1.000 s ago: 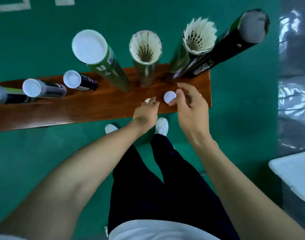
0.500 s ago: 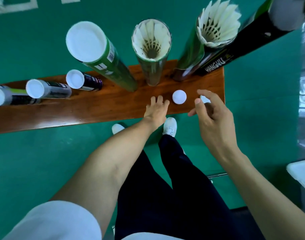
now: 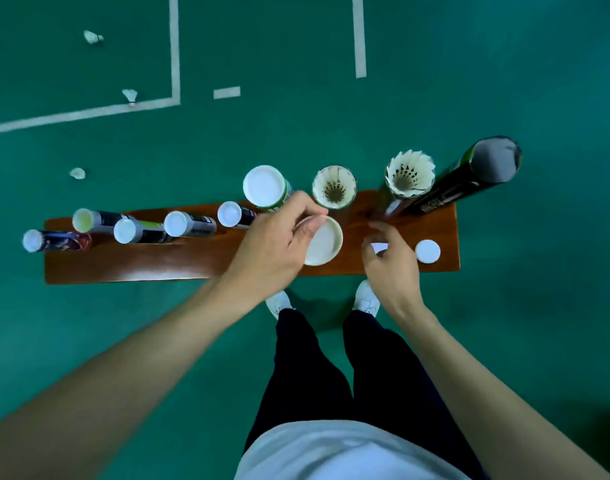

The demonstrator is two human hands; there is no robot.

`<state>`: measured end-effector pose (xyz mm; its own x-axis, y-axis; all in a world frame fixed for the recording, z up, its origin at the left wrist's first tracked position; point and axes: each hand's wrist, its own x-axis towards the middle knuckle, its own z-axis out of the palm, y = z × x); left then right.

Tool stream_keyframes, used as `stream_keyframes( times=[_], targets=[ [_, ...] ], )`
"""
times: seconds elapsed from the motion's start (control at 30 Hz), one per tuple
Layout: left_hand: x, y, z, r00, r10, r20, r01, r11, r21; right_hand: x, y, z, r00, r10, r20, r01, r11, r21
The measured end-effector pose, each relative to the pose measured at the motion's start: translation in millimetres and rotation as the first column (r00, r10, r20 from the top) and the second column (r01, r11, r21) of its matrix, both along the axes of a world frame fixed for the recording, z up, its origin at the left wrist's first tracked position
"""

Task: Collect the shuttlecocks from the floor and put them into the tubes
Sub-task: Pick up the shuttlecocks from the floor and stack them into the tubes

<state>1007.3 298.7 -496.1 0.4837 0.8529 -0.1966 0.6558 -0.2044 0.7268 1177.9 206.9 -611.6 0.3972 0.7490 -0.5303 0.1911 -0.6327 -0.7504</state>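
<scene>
My left hand (image 3: 279,244) was resting fingers-down on the bench (image 3: 158,261) half a second ago. It now holds a white cap (image 3: 322,245), open side up, raised above the bench at 6 o'clock of the open tube (image 3: 334,187). My right hand (image 3: 392,265) has moved inward and grips a second cap (image 3: 379,247). A third cap (image 3: 427,251) now lies at 3 o'clock of that hand; earlier it lay at 9 o'clock of it. The view has pulled back, bringing three floor shuttlecocks (image 3: 129,95) into frame.
</scene>
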Motion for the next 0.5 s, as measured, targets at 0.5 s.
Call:
stream_keyframes(
  times=[0.5],
  targets=[
    [58.7, 86.9, -5.0, 0.859, -0.077, -0.507, 0.189, 0.966, 0.174, -42.3, 70.6, 19.8, 0.999, 0.006, 0.043, 0.000, 0.990, -0.138]
  ],
)
